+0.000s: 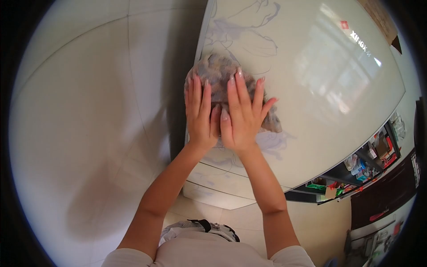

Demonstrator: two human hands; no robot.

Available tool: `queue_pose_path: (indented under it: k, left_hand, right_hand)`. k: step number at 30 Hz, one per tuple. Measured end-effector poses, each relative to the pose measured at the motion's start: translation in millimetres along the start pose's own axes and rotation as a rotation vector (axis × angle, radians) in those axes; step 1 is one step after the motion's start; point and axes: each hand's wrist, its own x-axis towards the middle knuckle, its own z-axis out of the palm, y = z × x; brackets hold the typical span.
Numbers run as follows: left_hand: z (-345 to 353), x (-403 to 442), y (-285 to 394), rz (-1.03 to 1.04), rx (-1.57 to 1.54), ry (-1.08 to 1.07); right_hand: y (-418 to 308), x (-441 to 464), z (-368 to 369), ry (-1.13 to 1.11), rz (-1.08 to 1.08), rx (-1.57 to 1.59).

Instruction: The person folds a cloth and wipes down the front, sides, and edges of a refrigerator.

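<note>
Prob. a home: glossy floral-print XINGX fridge (300, 104), pale tiled flr (302, 224), plus a dark shelf unit (296, 196) crammed w/ misc. pkgs (356, 167) (too small to ID).

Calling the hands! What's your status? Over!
Left hand and right hand flat on patterned cloth. Cloth rumpled, at flowered panel edge. Nothing seen blocking them.

both hands (201, 124) (242, 118) flat on mottled cloth (215, 66), against glossy floral panel (296, 138)

The left arm (167, 191) and right arm (266, 187) reach forward, left hand (201, 119) and right hand (243, 113) side by side, palms down, fingers extended, thumbs close together.
</note>
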Motion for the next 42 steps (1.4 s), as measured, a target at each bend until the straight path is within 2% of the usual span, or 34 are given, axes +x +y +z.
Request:
queue_pose_path:
  k: [3, 4, 10, 13, 16, 18, 19, 22, 24, 27, 29, 32, 35, 38, 42]
  left_hand:
    - [1, -47, -3, -0.065, 0.241, -0.069]
    - [0, -65, -3, -0.096, 0.214, -0.047]
    - [-28, -250, -20, -0.221, 0.248, -0.344]
    - [-27, -255, -10, -0.292, 0.232, -0.349]
    - [-12, -223, 6, -0.321, 0.189, -0.142]
    - [-4, -173, 3, -0.216, 0.213, -0.103]
    - [-1, -142, 2, -0.169, 0.222, -0.087]
    - [-7, -39, 9, -0.103, 0.246, -0.090]
    - [-4, -12, 1, -0.040, 0.289, -0.079]
    - [-4, -31, -8, -0.036, 0.202, 0.013]
    - [-6, -71, -22, -0.069, 0.231, -0.042]
    - [-14, -166, -28, -0.141, 0.243, -0.140]
    - [-35, -250, -18, -0.332, 0.218, -0.359]
    - [-38, -283, -17, -0.447, 0.219, -0.526]
    - [-21, -229, 7, -0.481, 0.131, -0.235]
  right_hand:
    - [-7, -50, 38, 0.018, 0.070, -0.148]
    - [-14, -72, 45, 0.008, 0.117, -0.159]
    - [-34, -268, 94, -0.294, 0.100, -0.123]
    - [-36, -260, 87, -0.255, 0.094, -0.200]
    - [-22, -218, 68, -0.170, -0.060, -0.131]
    - [-14, -168, 57, -0.089, -0.126, -0.135]
    - [-12, -136, 53, -0.010, -0.085, -0.120]
    - [-15, -29, 20, -0.014, 0.013, -0.097]
    - [-13, -4, 23, 0.036, 0.000, -0.093]
    - [-21, -24, 37, 0.032, 0.054, -0.066]
    - [-28, -62, 55, 0.019, 0.084, -0.074]
    - [-34, -150, 70, -0.184, 0.032, -0.103]
    - [-41, -241, 86, -0.334, -0.076, -0.120]
    - [-34, -246, 83, -0.357, -0.181, -0.115]
    - [-21, -193, 66, -0.263, -0.291, -0.073]
